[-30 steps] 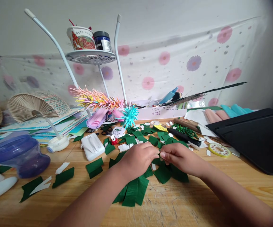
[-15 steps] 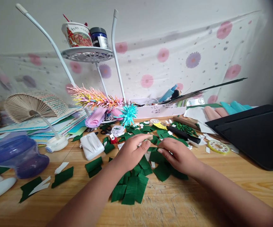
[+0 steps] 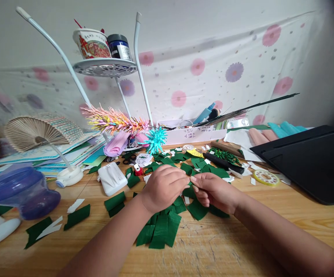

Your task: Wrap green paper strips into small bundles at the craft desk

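Observation:
My left hand (image 3: 163,187) and my right hand (image 3: 214,190) meet fingertip to fingertip over a heap of green crepe paper pieces (image 3: 162,229) on the wooden table (image 3: 213,250). Both hands are closed in a pinch on a small green crepe paper piece (image 3: 190,180) held between them, just above the heap. More green pieces (image 3: 181,157) are scattered beyond the hands.
A white small case (image 3: 112,177), a purple plastic jar (image 3: 22,191), a white lamp stand with a shelf (image 3: 104,68), a paper fan (image 3: 36,129), a turquoise spiky flower (image 3: 156,139), a white tray of tools (image 3: 192,132), a black folder (image 3: 314,161) and a tape roll (image 3: 266,177) lie around.
Half a second ago both hands lay spread on the green heap; now they have lifted slightly and pinched a small piece between their fingertips. The view shifted a little.

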A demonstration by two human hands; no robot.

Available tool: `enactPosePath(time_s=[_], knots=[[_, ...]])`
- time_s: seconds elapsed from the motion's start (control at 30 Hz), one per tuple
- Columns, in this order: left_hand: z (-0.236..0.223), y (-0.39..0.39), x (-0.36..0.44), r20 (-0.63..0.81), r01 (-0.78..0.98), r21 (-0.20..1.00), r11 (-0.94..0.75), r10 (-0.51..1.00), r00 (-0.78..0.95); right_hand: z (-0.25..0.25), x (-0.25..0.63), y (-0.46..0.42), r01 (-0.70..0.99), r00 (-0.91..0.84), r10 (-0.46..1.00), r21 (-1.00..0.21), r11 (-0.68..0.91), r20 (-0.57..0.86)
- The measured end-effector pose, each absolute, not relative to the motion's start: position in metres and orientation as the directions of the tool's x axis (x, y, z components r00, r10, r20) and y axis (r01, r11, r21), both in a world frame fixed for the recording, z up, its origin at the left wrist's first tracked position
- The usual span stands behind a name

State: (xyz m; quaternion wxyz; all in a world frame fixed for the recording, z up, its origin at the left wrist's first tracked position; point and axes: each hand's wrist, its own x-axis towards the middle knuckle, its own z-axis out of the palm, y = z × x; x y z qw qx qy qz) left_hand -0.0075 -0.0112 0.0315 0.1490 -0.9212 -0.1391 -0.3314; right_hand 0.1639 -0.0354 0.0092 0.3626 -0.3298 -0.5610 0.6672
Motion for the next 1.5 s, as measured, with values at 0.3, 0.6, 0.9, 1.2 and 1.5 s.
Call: enactPosePath(time_s=[0.3, 0.6, 0.9, 1.2, 1.5], knots=[[0.040, -0.016, -0.009, 0.501, 0.521, 0.118, -0.845, 0.504, 0.704, 0.016, 0.170, -0.037, 0.390, -0.381, 0.860, -0.784, 0.482, 0.339], [0.032, -0.015, -0.002, 0.358, 0.441, 0.330, -0.834, 0.543, 0.760, 0.016, 0.175, -0.037, 0.526, -0.446, 0.799, -0.604, 0.599, 0.404], [0.037, -0.014, -0.016, 0.590, 0.342, -0.093, -0.935, 0.224, 0.775, 0.015, 0.159, -0.044, -0.119, -0.492, 0.867, -0.993, 0.026, 0.082], [0.041, -0.020, -0.011, 0.427, 0.538, 0.236, -0.809, 0.584, 0.690, 0.014, 0.169, -0.041, 0.345, -0.364, 0.859, -0.804, 0.484, 0.360], [0.038, -0.017, -0.008, 0.356, 0.491, 0.308, -0.815, 0.577, 0.735, 0.017, 0.170, -0.041, 0.481, -0.443, 0.800, -0.646, 0.593, 0.405]])
